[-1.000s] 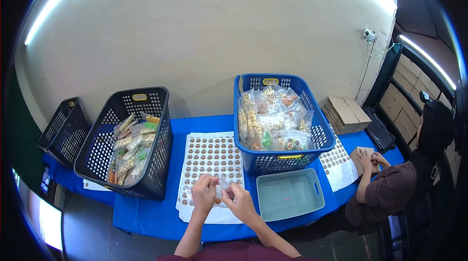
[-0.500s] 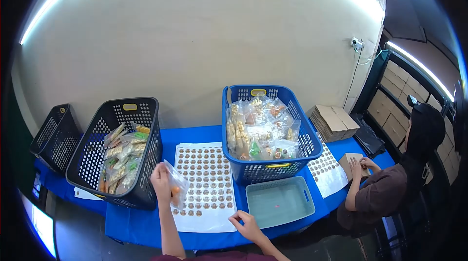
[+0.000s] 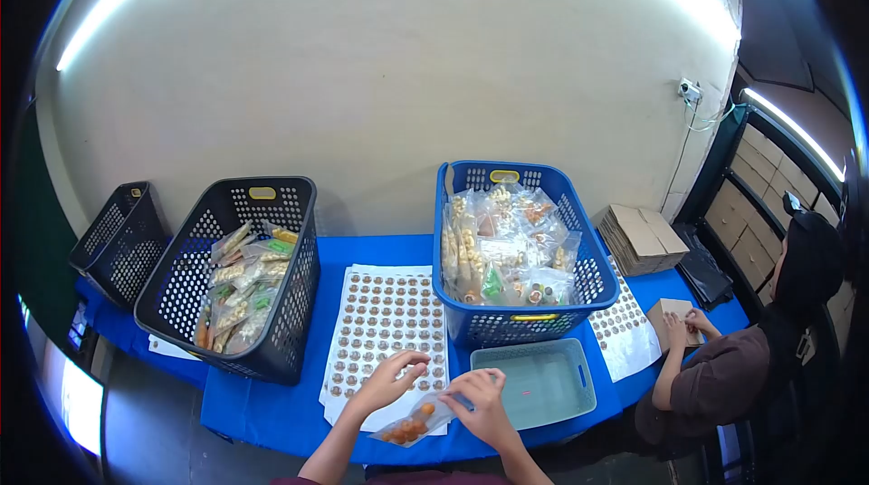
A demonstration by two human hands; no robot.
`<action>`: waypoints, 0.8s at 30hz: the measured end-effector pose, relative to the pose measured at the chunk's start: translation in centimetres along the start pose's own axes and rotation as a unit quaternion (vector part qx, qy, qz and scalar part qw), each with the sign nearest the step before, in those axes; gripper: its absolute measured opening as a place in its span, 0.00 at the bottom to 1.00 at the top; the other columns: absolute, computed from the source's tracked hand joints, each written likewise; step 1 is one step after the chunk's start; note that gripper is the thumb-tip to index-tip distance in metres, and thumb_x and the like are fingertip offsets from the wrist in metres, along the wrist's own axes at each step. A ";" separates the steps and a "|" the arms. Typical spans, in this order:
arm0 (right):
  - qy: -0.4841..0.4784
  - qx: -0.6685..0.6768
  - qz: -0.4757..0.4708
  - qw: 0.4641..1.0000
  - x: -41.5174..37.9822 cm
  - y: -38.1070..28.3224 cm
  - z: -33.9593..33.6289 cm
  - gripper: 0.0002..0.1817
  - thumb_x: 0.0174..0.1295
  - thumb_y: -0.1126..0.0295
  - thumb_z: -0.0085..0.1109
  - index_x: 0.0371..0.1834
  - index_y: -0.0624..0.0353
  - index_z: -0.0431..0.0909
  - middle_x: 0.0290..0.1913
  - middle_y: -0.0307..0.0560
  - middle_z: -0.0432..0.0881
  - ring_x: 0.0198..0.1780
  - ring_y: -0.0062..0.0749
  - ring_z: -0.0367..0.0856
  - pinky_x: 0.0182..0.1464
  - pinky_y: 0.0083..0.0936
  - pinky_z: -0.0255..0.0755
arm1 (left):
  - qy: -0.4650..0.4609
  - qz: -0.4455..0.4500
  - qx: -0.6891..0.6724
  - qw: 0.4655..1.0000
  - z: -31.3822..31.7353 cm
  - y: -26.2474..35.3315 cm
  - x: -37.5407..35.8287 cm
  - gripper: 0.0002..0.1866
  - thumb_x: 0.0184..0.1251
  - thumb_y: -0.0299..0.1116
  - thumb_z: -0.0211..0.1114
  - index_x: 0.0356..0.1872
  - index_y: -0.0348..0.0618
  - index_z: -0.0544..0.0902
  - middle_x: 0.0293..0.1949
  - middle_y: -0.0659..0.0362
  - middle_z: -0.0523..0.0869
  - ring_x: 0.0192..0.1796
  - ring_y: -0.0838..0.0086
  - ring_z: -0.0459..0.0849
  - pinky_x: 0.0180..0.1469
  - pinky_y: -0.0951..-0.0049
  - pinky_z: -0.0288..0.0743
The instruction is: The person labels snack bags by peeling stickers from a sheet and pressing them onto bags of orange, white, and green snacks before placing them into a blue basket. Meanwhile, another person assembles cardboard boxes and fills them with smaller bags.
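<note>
A small clear plastic bag (image 3: pixel 412 424) with orange-brown pieces inside hangs tilted above the near edge of the sticker sheet (image 3: pixel 380 322). My right hand (image 3: pixel 482 405) grips the bag by its upper right corner. Just left of it, my left hand (image 3: pixel 389 384) is raised over the sheet, fingers curved and the thumb apart, with nothing visible in it. Rows of round brown stickers cover the white sheet, and several spots along its lower rows are bare.
To the left stands a black basket (image 3: pixel 308 304) of filled bags, with another black basket (image 3: pixel 122 231) beyond. A blue basket (image 3: pixel 507 329) of bags stands behind a pale green tray (image 3: pixel 534 417). At right, a co-worker (image 3: pixel 715 376) handles a cardboard box (image 3: pixel 659 317) near flattened cartons (image 3: pixel 643 236).
The bag has passed from my left hand to my right and moved right and nearer to me. My left hand has moved right, beside my right hand. The view has shifted slightly.
</note>
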State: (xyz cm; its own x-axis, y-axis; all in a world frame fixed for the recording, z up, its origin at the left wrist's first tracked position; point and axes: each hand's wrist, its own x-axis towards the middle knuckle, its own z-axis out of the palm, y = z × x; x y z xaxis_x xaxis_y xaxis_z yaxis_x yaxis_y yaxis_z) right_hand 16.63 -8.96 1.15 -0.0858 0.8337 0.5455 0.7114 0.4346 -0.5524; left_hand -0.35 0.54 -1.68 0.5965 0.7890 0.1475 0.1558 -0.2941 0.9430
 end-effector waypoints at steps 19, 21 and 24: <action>-0.020 0.212 0.054 0.976 3.5 -2.5 4.3 0.09 0.49 0.76 0.61 0.19 0.65 0.69 0.19 0.45 0.72 0.22 0.25 0.71 0.26 0.21 0.64 | 0.373 0.131 0.246 0.885 -2.0 3.8 -2.0 0.11 0.58 0.32 0.57 0.18 0.42 0.75 0.20 0.61 0.76 0.29 0.68 0.75 0.40 0.70 0.60; -0.034 0.228 0.047 0.972 3.6 -2.5 4.8 0.09 0.50 0.75 0.60 0.20 0.65 0.70 0.20 0.44 0.73 0.22 0.26 0.71 0.27 0.21 0.64 | 0.386 0.127 0.256 0.877 -2.4 3.8 -2.3 0.11 0.58 0.32 0.57 0.18 0.42 0.75 0.20 0.61 0.76 0.28 0.68 0.75 0.40 0.70 0.60; -0.060 0.212 0.038 0.975 4.0 -3.0 5.2 0.09 0.51 0.74 0.59 0.20 0.65 0.70 0.21 0.44 0.73 0.23 0.26 0.71 0.27 0.21 0.65 | 0.433 0.114 0.247 0.859 -3.5 3.1 -2.2 0.11 0.59 0.32 0.56 0.18 0.41 0.74 0.19 0.61 0.76 0.26 0.68 0.73 0.38 0.71 0.60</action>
State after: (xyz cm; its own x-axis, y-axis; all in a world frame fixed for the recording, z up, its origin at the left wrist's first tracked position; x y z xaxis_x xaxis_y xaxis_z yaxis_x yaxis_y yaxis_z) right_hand 10.52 -5.21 1.73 -0.1423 0.8919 0.4292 0.3691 0.4502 -0.8131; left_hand -3.96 -0.18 1.94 -0.1212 0.7226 0.6806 0.5551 -0.5191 0.6499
